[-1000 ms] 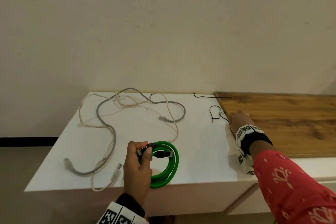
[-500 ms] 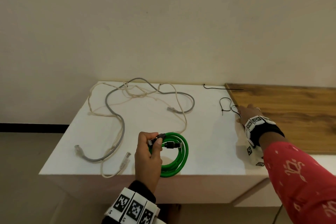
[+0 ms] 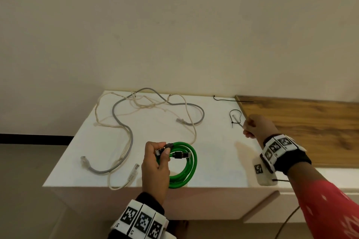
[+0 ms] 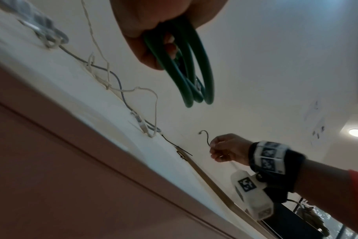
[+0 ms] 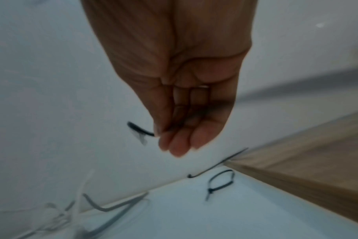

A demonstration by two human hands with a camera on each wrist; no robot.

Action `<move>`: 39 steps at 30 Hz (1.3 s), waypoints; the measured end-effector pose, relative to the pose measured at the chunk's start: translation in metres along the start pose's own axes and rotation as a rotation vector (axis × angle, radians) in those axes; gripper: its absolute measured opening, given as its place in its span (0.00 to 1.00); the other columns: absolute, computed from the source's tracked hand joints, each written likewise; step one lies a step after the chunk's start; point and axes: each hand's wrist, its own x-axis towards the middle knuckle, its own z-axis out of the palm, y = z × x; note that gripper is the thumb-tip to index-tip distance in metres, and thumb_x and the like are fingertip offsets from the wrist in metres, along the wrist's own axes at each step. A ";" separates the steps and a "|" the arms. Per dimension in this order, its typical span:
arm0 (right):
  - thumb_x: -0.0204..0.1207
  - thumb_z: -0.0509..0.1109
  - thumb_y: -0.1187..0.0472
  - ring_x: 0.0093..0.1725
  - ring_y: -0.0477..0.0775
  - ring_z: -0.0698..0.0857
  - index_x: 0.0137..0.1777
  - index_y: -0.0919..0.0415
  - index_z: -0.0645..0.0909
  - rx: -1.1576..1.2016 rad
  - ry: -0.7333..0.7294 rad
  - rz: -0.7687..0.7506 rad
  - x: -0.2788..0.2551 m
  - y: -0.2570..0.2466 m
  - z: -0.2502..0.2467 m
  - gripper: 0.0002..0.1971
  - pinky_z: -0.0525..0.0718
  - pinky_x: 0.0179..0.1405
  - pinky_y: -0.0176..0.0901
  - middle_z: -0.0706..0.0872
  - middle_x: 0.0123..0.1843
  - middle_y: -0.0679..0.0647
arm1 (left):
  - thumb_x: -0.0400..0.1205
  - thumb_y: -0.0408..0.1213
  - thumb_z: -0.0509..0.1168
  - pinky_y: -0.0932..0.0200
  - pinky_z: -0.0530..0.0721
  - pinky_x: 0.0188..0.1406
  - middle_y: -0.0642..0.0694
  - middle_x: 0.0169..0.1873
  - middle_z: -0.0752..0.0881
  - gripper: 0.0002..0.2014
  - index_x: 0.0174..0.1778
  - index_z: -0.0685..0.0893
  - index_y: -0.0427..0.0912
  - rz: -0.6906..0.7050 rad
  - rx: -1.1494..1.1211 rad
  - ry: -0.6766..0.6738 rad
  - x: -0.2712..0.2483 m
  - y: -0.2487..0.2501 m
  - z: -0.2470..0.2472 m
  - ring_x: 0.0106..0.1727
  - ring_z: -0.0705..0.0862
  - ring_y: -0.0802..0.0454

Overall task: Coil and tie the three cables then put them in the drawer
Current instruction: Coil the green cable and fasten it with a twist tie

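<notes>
My left hand (image 3: 160,158) grips one side of the coiled green cable (image 3: 187,169) near the front edge of the white cabinet top (image 3: 213,151); its two plugs lie across the coil. From the left wrist view the green cable's loops (image 4: 194,76) hang out of my fingers (image 4: 145,42). My right hand (image 3: 251,126) hovers above the top's right side and pinches a black zip tie (image 5: 138,128) between thumb and fingers. The left wrist view shows that tie (image 4: 206,137) curving up out of the hand. A grey cable (image 3: 124,128) and a cream cable (image 3: 191,120) lie loose and tangled at the back left.
A looped black zip tie (image 3: 236,116) and a straight one (image 3: 231,100) lie near the edge of the wooden top (image 3: 301,128) on the right. A wall stands right behind the cabinet. The cabinet front (image 3: 194,203) drops below the front edge, with floor at the left.
My right hand has lifted off the surface beside the looped tie, now with a black zip tie pinched. My left hand keeps its hold on the green coil.
</notes>
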 end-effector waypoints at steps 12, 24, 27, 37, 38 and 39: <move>0.71 0.66 0.71 0.18 0.38 0.75 0.36 0.61 0.81 0.274 -0.232 -0.272 -0.185 -0.119 0.034 0.07 0.73 0.22 0.30 0.85 0.29 0.51 | 0.82 0.29 0.59 0.56 0.79 0.40 0.59 0.37 0.80 0.07 0.45 0.72 0.47 0.110 0.081 0.049 -0.035 0.049 -0.028 0.40 0.80 0.62; 0.75 0.59 0.63 0.40 0.57 0.78 0.42 0.56 0.75 -0.294 -0.003 -0.340 -0.236 -0.159 0.059 0.04 0.68 0.34 0.41 0.84 0.43 0.56 | 0.81 0.27 0.59 0.84 0.73 0.41 0.61 0.40 0.79 0.06 0.48 0.72 0.44 0.264 0.135 -0.014 -0.062 0.072 -0.044 0.44 0.79 0.68; 0.77 0.57 0.64 0.40 0.58 0.76 0.45 0.58 0.75 -0.309 0.046 -0.316 -0.243 -0.165 0.061 0.06 0.68 0.37 0.42 0.86 0.50 0.58 | 0.81 0.28 0.60 0.83 0.73 0.41 0.62 0.40 0.80 0.07 0.47 0.72 0.45 0.267 0.125 -0.038 -0.069 0.075 -0.042 0.45 0.79 0.70; 0.72 0.68 0.64 0.27 0.51 0.70 0.39 0.60 0.78 -0.235 0.315 -0.370 -0.258 -0.156 0.076 0.02 0.58 0.21 0.37 0.86 0.37 0.54 | 0.82 0.31 0.60 0.84 0.73 0.38 0.62 0.39 0.80 0.06 0.47 0.72 0.48 0.274 0.174 -0.015 -0.076 0.079 -0.045 0.43 0.79 0.70; 0.63 0.76 0.66 0.22 0.50 0.67 0.32 0.59 0.78 -0.230 0.338 -0.375 -0.259 -0.158 0.074 0.08 0.51 0.18 0.33 0.84 0.29 0.53 | 0.82 0.32 0.60 0.84 0.73 0.37 0.61 0.39 0.81 0.06 0.47 0.72 0.49 0.271 0.176 -0.012 -0.076 0.079 -0.045 0.42 0.80 0.68; 0.54 0.81 0.68 0.17 0.49 0.65 0.28 0.59 0.76 -0.248 0.342 -0.393 -0.260 -0.159 0.072 0.13 0.44 0.20 0.29 0.82 0.23 0.51 | 0.82 0.32 0.60 0.83 0.73 0.37 0.60 0.39 0.81 0.06 0.47 0.72 0.49 0.266 0.173 -0.014 -0.078 0.080 -0.045 0.42 0.81 0.63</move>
